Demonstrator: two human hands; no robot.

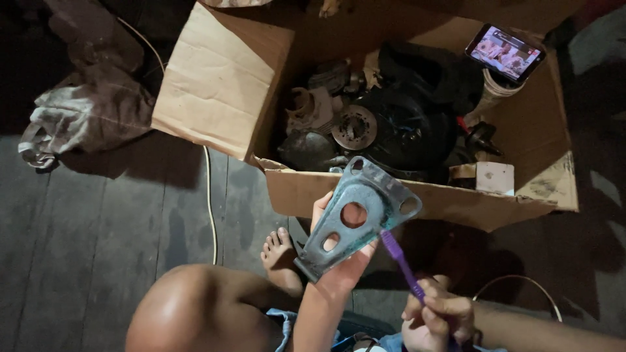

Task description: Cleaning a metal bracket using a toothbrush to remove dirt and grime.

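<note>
Gripped from beneath by the left hand [339,264], a grey-green metal bracket [357,215] stood tilted before the cardboard box [456,205]; the right hand [435,319], fingers closed around a purple toothbrush [401,264], touched bristles to its edge—short, firm strokes seemed best.

The scene is dim, with light falling from above onto the left hand [339,261] and the grey metal bracket [357,215] it holds. The knee beside this hand shows a soft glare. Beyond the hand, inside the cardboard box [222,78], the parts sink in deep shadow. A phone screen [505,52] glows bright far above the right hand [437,319]. The corners are nearly black.
</note>
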